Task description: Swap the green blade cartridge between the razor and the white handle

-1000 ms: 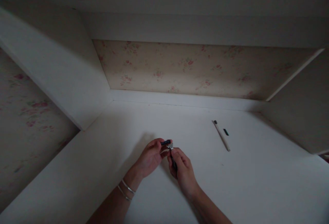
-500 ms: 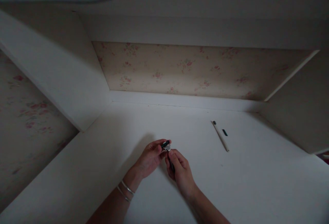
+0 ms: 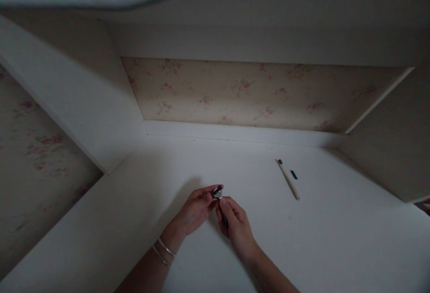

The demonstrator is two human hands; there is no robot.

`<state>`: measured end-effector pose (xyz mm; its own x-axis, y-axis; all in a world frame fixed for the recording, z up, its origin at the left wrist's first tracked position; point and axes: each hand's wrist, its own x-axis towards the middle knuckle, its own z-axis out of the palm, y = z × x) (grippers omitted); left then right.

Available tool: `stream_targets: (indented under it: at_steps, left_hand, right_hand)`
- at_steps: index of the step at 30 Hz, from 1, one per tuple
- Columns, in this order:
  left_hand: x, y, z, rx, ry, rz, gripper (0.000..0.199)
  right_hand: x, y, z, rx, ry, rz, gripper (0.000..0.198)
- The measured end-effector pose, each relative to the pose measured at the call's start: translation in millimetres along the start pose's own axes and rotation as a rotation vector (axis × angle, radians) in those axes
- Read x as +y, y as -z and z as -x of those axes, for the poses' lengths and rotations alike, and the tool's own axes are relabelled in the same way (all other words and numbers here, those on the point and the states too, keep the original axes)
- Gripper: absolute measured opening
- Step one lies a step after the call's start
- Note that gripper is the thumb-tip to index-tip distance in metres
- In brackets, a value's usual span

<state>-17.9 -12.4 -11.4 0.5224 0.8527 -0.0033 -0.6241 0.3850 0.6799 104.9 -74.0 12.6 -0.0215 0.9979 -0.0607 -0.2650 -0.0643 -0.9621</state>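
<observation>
Two hands meet over the white surface (image 3: pixel 319 239): left hand (image 3: pixel 196 208) pinches the small dark cap (image 3: pixel 217 191) on top, right hand (image 3: pixel 235 223) holds the body below it, long axis running toward the person.

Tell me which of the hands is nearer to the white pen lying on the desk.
Right. The right hand sits lower left of the white pen, apart from it. The left hand is farther left, beyond the right hand; both hands grip a small dark object.

The left hand (image 3: pixel 196 205) tilts the small dark piece (image 3: pixel 217 191) from level a second ago to slanted, closer against the right hand (image 3: pixel 235 223).
</observation>
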Motion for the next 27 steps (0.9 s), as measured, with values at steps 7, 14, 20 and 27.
stream_targets:
  at_steps: [7,14,20,27]
  left_hand:
    - [1.3,0.7,-0.3,-0.006,0.011,0.013,0.031]
    - [3.5,-0.6,-0.4,-0.011,0.013,-0.001,0.032]
    - [3.3,1.3,-0.5,-0.014,-0.016,-0.043,0.030]
    - [4.2,1.9,0.3,-0.018,-0.026,-0.063,0.031]
  right_hand:
    - [0.3,1.4,-0.4,-0.011,-0.025,-0.015,0.040]
    - [-3.0,0.2,-0.9,-0.019,0.001,-0.002,0.041]
    - [-2.2,0.9,1.2,-0.013,0.040,0.058,0.041]
    - [0.8,1.5,2.3,-0.003,0.057,0.073,0.039]
